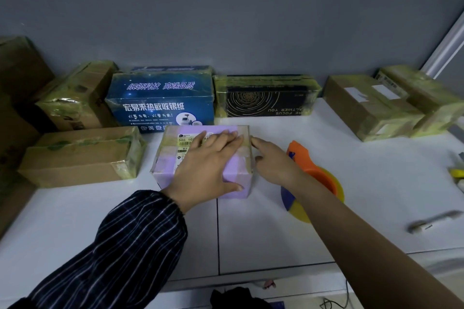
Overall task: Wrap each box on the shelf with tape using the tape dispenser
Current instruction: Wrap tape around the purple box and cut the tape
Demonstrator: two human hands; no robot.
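A small lilac box (165, 173) with a shipping label and bands of clear tape sits in the middle of the white shelf top (351, 183). My left hand (208, 168) lies flat on its top, fingers straight, thumb over the front edge. My right hand (273, 160) touches the box's right side with straight fingers. The orange tape dispenser (308, 163) with its yellowish roll lies on the shelf just right of the box, partly hidden behind my right forearm. Neither hand holds the dispenser.
Taped boxes line the back: brown cartons (77, 155) at left, a blue printed box (160, 103), a black box (266, 98), two brown cartons (371, 108) at right. A grey handle-like object (434, 221) lies at right. A yellow item (458, 175) sits at the right edge.
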